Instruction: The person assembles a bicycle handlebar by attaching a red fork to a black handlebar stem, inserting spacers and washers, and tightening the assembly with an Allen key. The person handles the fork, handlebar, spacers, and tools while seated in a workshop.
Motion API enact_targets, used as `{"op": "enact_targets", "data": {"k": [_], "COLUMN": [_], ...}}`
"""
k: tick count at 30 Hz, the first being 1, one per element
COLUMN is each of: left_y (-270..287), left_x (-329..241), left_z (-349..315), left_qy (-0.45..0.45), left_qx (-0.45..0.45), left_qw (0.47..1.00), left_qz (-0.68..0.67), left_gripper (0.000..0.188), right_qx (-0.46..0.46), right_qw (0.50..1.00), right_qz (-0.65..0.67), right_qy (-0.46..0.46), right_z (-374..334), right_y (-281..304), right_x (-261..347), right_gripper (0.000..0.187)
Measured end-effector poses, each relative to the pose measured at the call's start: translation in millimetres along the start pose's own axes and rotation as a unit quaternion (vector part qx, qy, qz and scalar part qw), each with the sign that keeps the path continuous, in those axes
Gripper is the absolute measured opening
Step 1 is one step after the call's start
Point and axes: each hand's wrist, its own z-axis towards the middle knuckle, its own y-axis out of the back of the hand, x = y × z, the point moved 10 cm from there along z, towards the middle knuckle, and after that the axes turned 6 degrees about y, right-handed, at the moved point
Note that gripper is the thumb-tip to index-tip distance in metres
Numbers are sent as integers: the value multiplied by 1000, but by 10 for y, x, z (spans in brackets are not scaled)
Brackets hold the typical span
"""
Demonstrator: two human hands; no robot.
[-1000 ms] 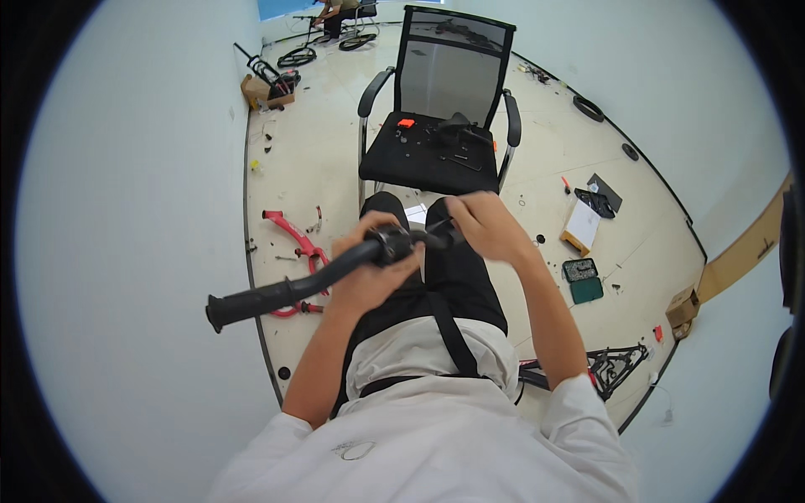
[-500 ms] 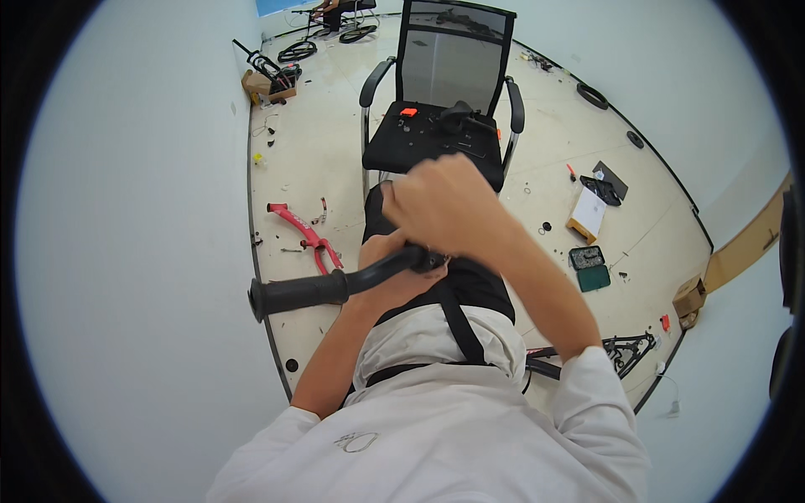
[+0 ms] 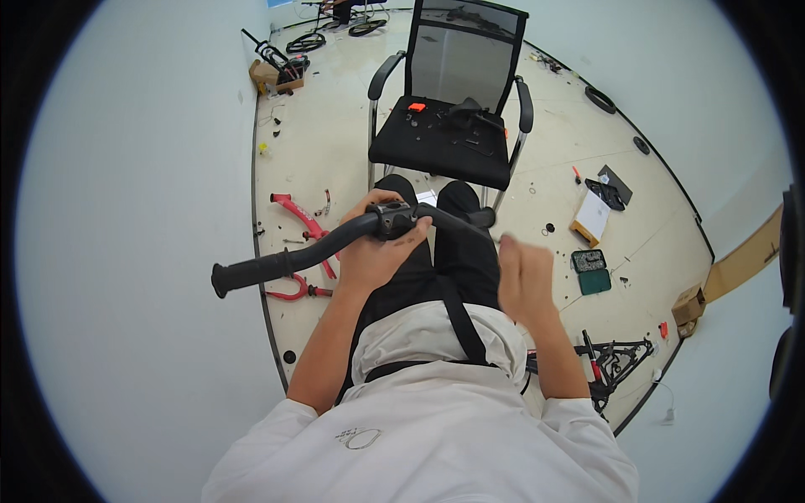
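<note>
A black bicycle handlebar [image 3: 319,247] with a rubber grip [image 3: 251,272] on its left end is held over my lap. My left hand [image 3: 381,256] wraps the bar's middle from below, around a black stem clamp [image 3: 392,220], its thumb laid along the clamp. To the right of the bar, my right hand [image 3: 526,281] is closed and slightly blurred. A thin tip shows at its top; what it grips cannot be made out. The bar's right part runs away from me toward that hand.
A black office chair [image 3: 440,151] faces me with small parts and an orange piece on its seat. Pink frame pieces [image 3: 302,220] lie at left on the floor. A green case [image 3: 594,272], a white-topped box [image 3: 589,218] and a black bicycle frame [image 3: 620,360] lie at right.
My right hand has come off the clamp area, moving right and toward me. The handlebar has shifted left and slightly up with my left hand, baring the clamp.
</note>
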Motion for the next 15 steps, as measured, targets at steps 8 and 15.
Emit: {"op": "enact_targets", "data": {"k": [8,15], "left_y": [-203,-398], "left_x": [144,12], "left_z": [-13,-271], "left_qy": [-31,-145], "left_qx": [30,71], "left_qw": [999,981], "left_qz": [-21,108], "left_gripper": [30,32], "right_qx": [79,248], "right_qw": [888,828], "right_qz": [-219,-207], "right_qy": [396,459], "right_z": [248,867], "right_y": [-359,-1023], "right_x": [1104,1294], "right_gripper": [28,34]}}
